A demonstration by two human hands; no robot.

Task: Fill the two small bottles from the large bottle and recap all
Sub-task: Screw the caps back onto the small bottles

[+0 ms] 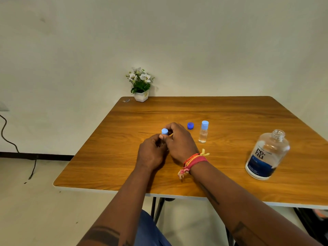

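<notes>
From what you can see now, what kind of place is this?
Probably a plain room indoors, perhaps at home or in a small office. A wooden folding table stands against a bare pale wall, a small potted plant sits at its far edge, and a cable trails over the floor.

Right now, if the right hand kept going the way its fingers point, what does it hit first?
The right hand points up-left, fingers at the light blue cap of the small bottle that both hands hold. Beyond the cap only bare table shows; the flower pot looks off that line, though depth is unclear.

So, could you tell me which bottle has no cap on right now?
The large bottle at right: its neck is bare, while both small ones wear light-blue caps.
</notes>
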